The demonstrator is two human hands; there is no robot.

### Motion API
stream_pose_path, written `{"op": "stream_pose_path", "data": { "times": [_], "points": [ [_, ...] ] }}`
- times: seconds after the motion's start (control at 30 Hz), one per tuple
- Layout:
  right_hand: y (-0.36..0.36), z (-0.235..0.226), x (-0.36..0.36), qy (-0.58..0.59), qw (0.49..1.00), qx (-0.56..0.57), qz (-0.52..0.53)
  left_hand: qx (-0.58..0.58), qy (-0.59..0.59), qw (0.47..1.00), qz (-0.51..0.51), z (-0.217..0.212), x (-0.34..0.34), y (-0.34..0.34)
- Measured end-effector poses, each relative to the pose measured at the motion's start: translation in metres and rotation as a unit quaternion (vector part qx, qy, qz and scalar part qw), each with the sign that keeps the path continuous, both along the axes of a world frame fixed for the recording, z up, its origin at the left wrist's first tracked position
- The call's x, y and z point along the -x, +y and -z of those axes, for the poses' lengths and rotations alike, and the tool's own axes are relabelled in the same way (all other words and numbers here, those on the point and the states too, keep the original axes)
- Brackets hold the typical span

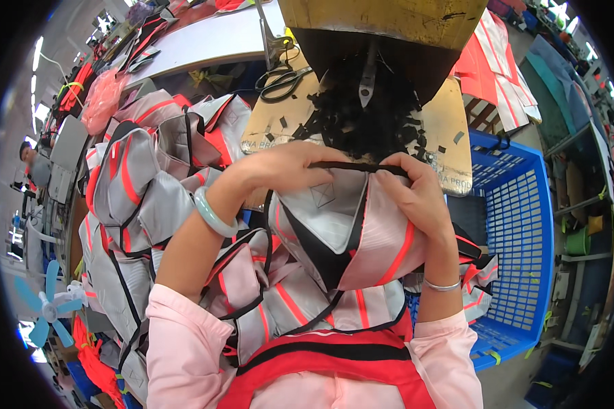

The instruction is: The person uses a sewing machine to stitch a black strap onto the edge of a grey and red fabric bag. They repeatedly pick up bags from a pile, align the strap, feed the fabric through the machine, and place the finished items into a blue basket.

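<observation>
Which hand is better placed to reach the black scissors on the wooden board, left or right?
The left hand, probably. The scissors lie on the board's left part, above that hand. The right hand pinches the grey vest's black strap farther right, with the pile of black scraps between.

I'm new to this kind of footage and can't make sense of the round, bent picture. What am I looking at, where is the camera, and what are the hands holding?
The camera sits on a person's head, looking down; its wide lens bends the edges. The left hand and right hand both pinch the black strap edging a grey vest with orange stripes. Ahead lies a wooden board strewn with black trimmings, with scissors on it. More vests are piled on the person's left; a blue crate stands on the right.
</observation>
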State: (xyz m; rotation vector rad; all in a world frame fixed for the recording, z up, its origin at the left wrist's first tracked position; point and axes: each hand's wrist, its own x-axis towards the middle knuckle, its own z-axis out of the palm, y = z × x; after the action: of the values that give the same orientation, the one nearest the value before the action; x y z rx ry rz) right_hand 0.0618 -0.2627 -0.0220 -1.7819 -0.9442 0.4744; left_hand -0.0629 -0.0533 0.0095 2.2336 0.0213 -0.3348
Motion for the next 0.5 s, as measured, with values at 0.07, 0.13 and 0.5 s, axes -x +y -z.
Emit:
{"op": "stream_pose_path", "data": {
  "times": [0.07,0.13,0.5],
  "points": [
    [0.008,0.003,-0.004,0.015,1.000,-0.023,-0.003,0.056,0.059,0.996,-0.037,0.002,-0.011,0.002],
    [0.013,0.003,-0.008,0.049,0.998,-0.029,-0.015,0.135,0.061,0.985,-0.088,0.012,-0.012,-0.005],
    [0.019,-0.004,-0.016,0.171,0.983,-0.069,-0.022,0.034,-0.057,0.994,-0.082,-0.018,-0.022,0.003]
  ]
}}
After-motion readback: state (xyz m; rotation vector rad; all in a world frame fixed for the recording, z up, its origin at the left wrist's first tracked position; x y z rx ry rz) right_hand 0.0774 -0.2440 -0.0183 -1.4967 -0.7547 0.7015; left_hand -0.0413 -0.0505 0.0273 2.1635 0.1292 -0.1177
